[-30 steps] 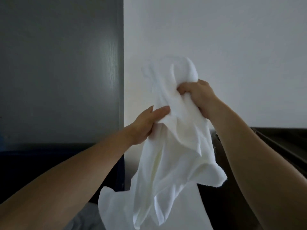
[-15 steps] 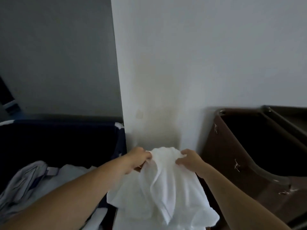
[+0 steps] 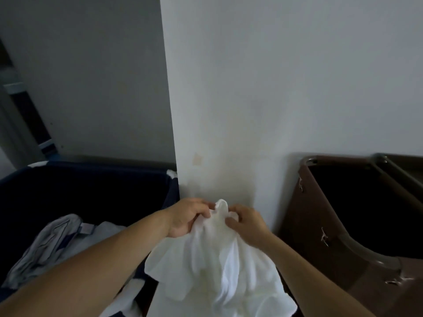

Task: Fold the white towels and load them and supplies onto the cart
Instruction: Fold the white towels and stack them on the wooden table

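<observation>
A crumpled white towel (image 3: 215, 266) hangs in front of me at the bottom centre, bunched at its top. My left hand (image 3: 187, 219) pinches the bunched top edge from the left. My right hand (image 3: 246, 221) pinches the same edge from the right, a few centimetres away. The rest of the towel drapes loosely down below both hands and runs off the bottom of the view.
A dark blue laundry bin (image 3: 91, 177) stands at the left with grey and white linen (image 3: 57, 243) inside. A brown bin (image 3: 306, 213) with a dark open inside stands at the right. A white wall corner (image 3: 174, 133) rises straight ahead.
Both hands came down from chest height to low in front of the wall with the towel. They have since drawn closer together at its bunched top edge.
</observation>
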